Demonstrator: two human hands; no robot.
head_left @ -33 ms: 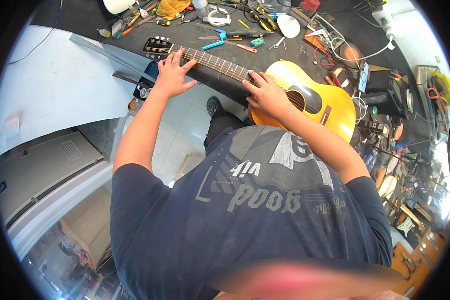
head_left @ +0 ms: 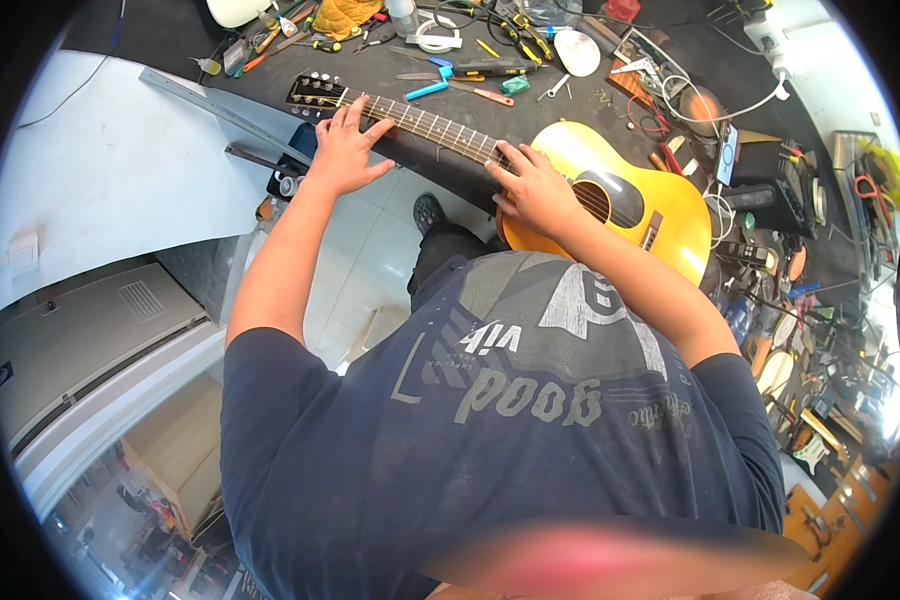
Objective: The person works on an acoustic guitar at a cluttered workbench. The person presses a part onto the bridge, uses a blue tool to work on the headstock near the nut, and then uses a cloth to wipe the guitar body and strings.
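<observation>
An acoustic guitar (head_left: 675, 205) with a yellow top and dark pickguard lies face up along the near edge of the dark workbench. Its neck runs up and left to a black headstock (head_left: 315, 92). My left hand (head_left: 344, 153) rests fingertips on the strings at the first frets, fingers spread and thumb held off the neck. Farther right, my right hand (head_left: 540, 190) lies over the strings where the neck meets the body, with its fingers stretched out. Its palm hides part of the upper body next to the sound hole. Neither hand holds anything.
Behind the neck lie a cutter knife (head_left: 495, 67), a blue-handled tool (head_left: 430, 88), a wrench (head_left: 555, 88) and pliers. A yellow cloth (head_left: 343, 17) is at the back. Cables, a power strip and many tools crowd the bench right of the guitar.
</observation>
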